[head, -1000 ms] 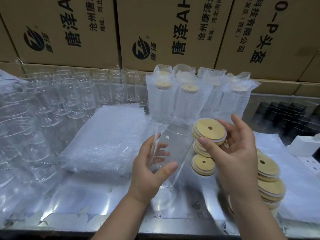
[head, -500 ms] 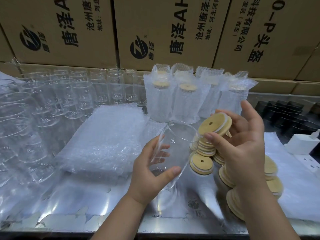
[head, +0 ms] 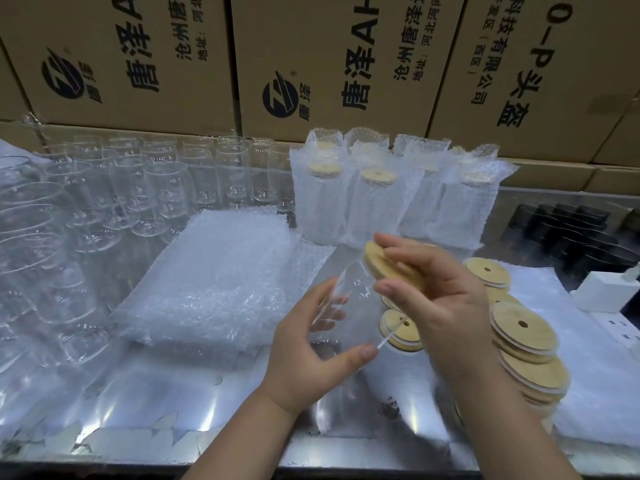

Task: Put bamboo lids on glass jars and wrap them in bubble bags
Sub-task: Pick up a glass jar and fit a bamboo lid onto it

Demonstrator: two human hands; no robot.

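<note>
Head view: jar (head: 349,306) tilted above the table (head: 173,410), left hand (head: 311,362) curled round its body; right hand (head: 440,299) pinches a lid (head: 391,268) against its mouth, not seated yet, I'd say. Behind, wrapped jars (head: 374,202) stand done; bags (head: 207,282), bare jars (head: 138,188) and loose lids (head: 523,330) wait, so plenty is left.

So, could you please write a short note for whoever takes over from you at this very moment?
Left hand grips a bare glass jar, tilted. Right hand holds a bamboo lid at its mouth; seating unclear.
Done: several wrapped jars stand at the back.
Left: press this lid on, bag it from the bubble bag stack, then the empty jars at left; loose lids at right.
</note>
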